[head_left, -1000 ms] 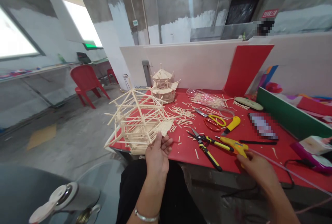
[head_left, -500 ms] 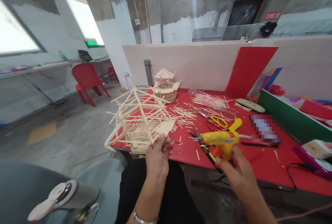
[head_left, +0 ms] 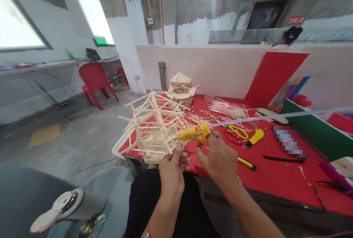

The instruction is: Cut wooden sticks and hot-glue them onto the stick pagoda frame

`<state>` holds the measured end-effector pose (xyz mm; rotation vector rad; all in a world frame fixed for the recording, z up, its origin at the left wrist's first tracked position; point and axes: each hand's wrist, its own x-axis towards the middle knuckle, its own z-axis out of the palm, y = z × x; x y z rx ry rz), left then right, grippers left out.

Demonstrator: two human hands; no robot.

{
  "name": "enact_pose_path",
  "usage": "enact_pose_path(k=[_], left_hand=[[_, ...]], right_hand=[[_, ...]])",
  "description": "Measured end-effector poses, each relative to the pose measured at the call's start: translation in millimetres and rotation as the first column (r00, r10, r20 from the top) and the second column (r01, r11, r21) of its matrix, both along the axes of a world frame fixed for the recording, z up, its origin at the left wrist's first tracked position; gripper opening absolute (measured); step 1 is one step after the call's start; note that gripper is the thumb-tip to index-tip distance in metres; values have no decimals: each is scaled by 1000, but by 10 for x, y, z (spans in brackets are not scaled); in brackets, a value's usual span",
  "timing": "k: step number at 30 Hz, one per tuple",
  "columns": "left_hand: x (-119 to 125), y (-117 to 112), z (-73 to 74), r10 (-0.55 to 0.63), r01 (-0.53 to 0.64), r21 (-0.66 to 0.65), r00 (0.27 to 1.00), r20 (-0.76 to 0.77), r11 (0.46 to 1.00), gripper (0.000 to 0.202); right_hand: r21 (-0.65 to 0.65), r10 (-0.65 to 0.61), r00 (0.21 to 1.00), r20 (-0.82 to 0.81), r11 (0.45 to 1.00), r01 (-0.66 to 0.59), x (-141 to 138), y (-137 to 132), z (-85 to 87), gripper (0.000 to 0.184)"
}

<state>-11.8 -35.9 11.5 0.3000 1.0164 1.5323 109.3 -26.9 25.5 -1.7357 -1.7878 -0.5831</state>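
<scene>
My right hand (head_left: 219, 155) is closed round a yellow hot glue gun (head_left: 193, 134), a long clear glue stick (head_left: 264, 116) trailing from its back. The gun's nozzle points left, at the near right corner of a pavilion model (head_left: 154, 120) built from thin wooden sticks. Just below the nozzle, my left hand (head_left: 173, 164) pinches thumb and fingers together at that corner; what lies between the fingertips is too small to tell. Behind the open frame stands a smaller, roofed stick pavilion (head_left: 180, 87).
On the red tabletop (head_left: 275, 179) lie loose sticks (head_left: 202, 118), a bag of sticks (head_left: 224, 106), yellow-handled scissors (head_left: 238, 131), a yellow cutter (head_left: 255, 138) and pliers (head_left: 246, 163). A green board (head_left: 311, 124) stands at right. A flask (head_left: 85, 203) is on a grey stool at left.
My right hand has brought the glue gun left, from above the pliers to the model's near corner. My left hand stays pinched there. The view has shifted slightly.
</scene>
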Motion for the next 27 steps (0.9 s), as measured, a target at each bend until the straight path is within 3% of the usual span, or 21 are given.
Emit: enact_pose_path(k=[13,27], left_hand=[[29,-38,-18,-16,15,12,1000,11,1000,33],[-6,7,9,-15,15,4,1000,17,1000,34]], right_hand=[[-7,11,999,45,1000,-10,-24,26,26,27],[12,28,998,61,1000,-29,-22,14,37,28]])
